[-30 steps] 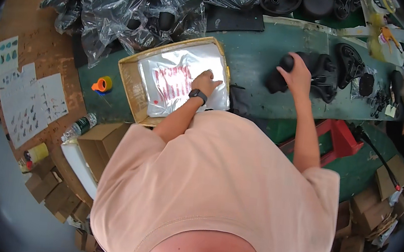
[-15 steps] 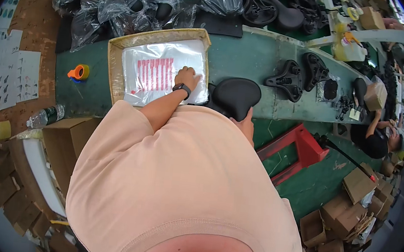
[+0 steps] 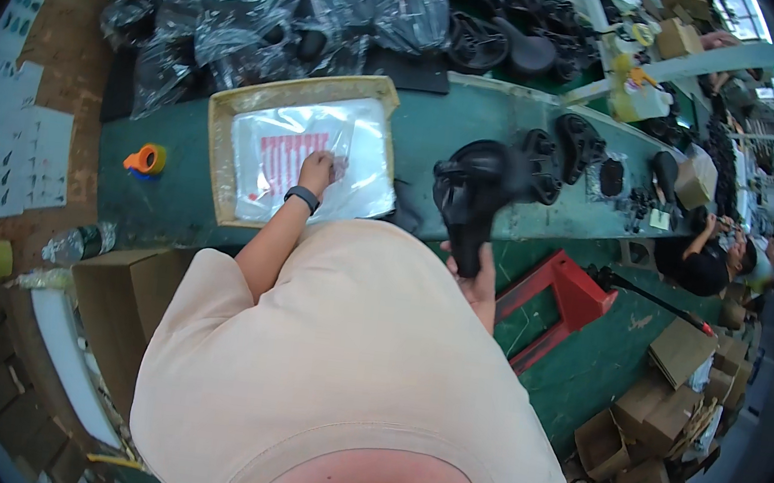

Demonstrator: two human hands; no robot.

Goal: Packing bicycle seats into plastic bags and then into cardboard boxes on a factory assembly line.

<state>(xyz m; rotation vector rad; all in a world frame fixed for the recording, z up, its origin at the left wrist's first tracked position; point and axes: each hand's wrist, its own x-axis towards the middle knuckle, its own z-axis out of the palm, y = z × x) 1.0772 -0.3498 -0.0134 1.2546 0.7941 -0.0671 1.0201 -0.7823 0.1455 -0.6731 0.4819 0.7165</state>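
Note:
My right hand (image 3: pixel 476 278) is closed round the narrow nose of a black bicycle saddle (image 3: pixel 470 203). The saddle is lifted at the table's near edge, its wide end pointing away from me and slightly blurred. Over to the left, my left hand (image 3: pixel 317 172), with a dark band on the wrist, rests on a stack of clear plastic bags (image 3: pixel 368 158) with red print. Its fingers are bent and pinch the crinkled top bag. A shallow cardboard tray (image 3: pixel 217 141) holds the stack. Partly hidden beside the tray lies a dark piece (image 3: pixel 404 207).
Plastic-wrapped saddles (image 3: pixel 251 11) are heaped at the back of the green table (image 3: pixel 478 109). Unwrapped saddles (image 3: pixel 581 149) lie to the right. An orange tape roll (image 3: pixel 148 159) sits left of the tray. A red pallet jack (image 3: pixel 572 296) stands on the floor, and a co-worker (image 3: pixel 695 262) is far right.
My right hand has raised the saddle off the table and turned it, so its nose now points toward me. My left hand has shifted slightly left on the bags and its fingers have drawn in.

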